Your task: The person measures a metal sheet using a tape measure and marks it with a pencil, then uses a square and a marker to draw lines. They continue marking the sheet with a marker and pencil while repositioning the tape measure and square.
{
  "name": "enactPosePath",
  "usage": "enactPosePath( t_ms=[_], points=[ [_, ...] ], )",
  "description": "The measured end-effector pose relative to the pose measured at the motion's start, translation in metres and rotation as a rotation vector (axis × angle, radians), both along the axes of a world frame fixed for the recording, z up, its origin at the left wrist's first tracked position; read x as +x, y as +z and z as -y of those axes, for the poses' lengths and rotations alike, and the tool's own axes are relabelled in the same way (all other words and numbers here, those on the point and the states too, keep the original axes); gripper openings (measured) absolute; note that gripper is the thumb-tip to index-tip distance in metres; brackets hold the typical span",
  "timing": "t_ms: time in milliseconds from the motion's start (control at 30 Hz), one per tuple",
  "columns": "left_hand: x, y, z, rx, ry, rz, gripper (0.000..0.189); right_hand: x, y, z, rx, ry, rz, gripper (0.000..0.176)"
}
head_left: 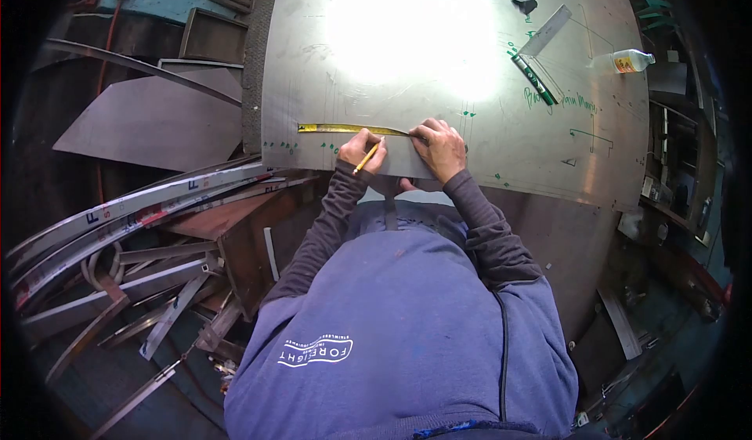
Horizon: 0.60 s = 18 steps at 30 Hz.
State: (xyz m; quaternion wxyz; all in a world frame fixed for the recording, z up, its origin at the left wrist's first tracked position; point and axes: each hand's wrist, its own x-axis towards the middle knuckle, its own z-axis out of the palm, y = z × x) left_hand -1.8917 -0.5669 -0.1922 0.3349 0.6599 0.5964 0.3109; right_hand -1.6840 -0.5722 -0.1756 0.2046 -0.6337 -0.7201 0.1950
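My left hand (363, 150) is closed around a yellow pencil (366, 159), its tip near the lower edge of a yellow tape measure (337, 128). The tape lies extended along the front part of a large metal sheet (298, 72), its end to the left. Fingers of my right hand (441, 146) are closed on the tape at its right end. The tape's case cannot be seen. Farther up the sheet, to the right, rests a square with a green handle (534, 79) and a metal blade (546, 31).
A small dark object (525, 3) and a clear bottle (630, 61) are on the sheet, among green marks and writing. At the left are a cut metal plate (149, 119), long wrapped strips (141, 203) and piled metal scraps (176, 315). Bright glare covers the sheet's upper middle.
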Motion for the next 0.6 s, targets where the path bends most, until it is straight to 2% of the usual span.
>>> enactPosePath(
  t_ms=[167, 600],
  points=[
    [-0.0009, -0.0066, 0.0015, 0.119, -0.012, -0.021, 0.019, -0.0005, 0.0014, -0.0003, 0.005, 0.003, 0.008, 0.012],
    [0.0003, -0.0017, 0.0013, 0.016, -0.002, -0.004, 0.018, 0.0003, 0.0006, 0.0006, -0.030, 0.013, 0.025, 0.013]
  ],
)
